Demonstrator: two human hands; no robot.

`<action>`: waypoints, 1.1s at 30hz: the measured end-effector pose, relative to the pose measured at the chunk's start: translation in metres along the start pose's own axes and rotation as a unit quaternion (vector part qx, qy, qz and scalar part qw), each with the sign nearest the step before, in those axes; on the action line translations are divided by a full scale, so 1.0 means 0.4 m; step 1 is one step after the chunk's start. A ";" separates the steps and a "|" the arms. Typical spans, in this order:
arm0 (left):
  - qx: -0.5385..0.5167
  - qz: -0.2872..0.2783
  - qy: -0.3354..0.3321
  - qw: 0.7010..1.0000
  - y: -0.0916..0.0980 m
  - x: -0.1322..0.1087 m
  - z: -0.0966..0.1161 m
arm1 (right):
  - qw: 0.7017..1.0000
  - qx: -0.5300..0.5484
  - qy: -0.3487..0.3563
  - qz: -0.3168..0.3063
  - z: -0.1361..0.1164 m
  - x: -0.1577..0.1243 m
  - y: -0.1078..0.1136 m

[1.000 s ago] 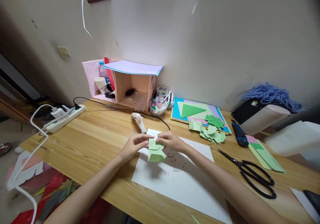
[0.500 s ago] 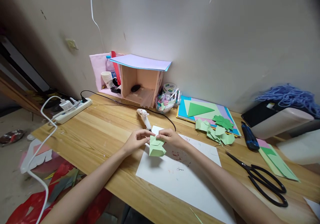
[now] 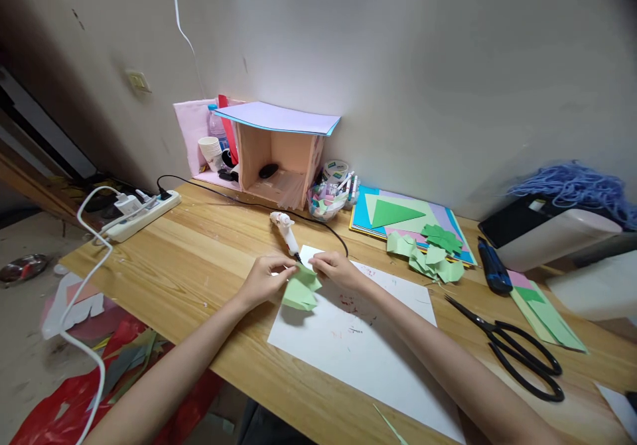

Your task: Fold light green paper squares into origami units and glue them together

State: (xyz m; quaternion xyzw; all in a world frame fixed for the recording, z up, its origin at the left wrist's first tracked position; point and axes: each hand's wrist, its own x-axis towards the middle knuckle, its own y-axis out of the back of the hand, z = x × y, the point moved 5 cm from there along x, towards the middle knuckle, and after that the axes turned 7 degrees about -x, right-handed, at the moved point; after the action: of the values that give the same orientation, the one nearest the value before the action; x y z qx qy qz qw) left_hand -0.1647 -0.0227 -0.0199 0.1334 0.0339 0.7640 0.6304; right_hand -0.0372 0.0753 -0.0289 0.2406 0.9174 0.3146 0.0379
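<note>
Both hands meet over the far-left corner of a large white paper sheet (image 3: 358, 345) lying on the light wooden counter (image 3: 199, 259). Left hand (image 3: 263, 279) is closed in a pinch, thumb & fingers on the left top edge of a folded light-green paper piece (image 3: 300, 292). Right hand (image 3: 336, 269) is likewise pinched shut on the right top edge, fingers curled. The paper piece hangs between the 2 hands, lower part tilted toward the person, just above the sheet w/ a shadow under it.

Just beyond the hands lies a white glue gun (image 3: 284, 227), nozzle pointing at them, black cord running back across the counter. Right of the hands, well apart: a pile of green paper cut-outs (image 3: 432, 259) at the near edge of a stack of coloured paper sheets (image 3: 398, 216), then a blue utility knife (image 3: 490, 267) & black-handled scissors (image 3: 517, 359). Far left, a white power strip (image 3: 142, 207) w/ plugs in it. At the wall, an open wooden box (image 3: 271, 170) w/ a lilac sheet on top.
</note>
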 end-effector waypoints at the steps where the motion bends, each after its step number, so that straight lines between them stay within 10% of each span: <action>1: -0.005 0.019 0.005 1.000 0.013 0.002 0.001 | 0.999 0.010 -0.009 0.034 0.002 0.004 0.005; 5: -0.056 0.128 0.033 0.990 0.093 0.013 0.000 | 0.984 0.015 -0.066 0.167 0.014 0.041 0.013; 16: -0.072 0.275 0.177 0.942 0.244 -0.020 -0.074 | 0.986 -0.037 -0.075 0.143 -0.009 0.175 -0.075; 22: -0.046 0.286 0.180 0.940 0.252 -0.019 -0.099 | 0.983 0.041 -0.063 0.168 -0.002 0.059 -0.011; 33: -0.005 0.231 0.220 0.948 0.195 -0.020 -0.106 | 0.997 -0.010 -0.043 0.065 -0.017 -0.034 -0.077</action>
State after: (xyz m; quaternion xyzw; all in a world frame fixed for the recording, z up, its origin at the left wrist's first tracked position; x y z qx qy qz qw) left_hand -0.2481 -0.0414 -0.0451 -0.0369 0.1356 0.8993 0.4142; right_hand -0.0398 0.0441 -0.0430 0.3131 0.8940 0.3149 0.0596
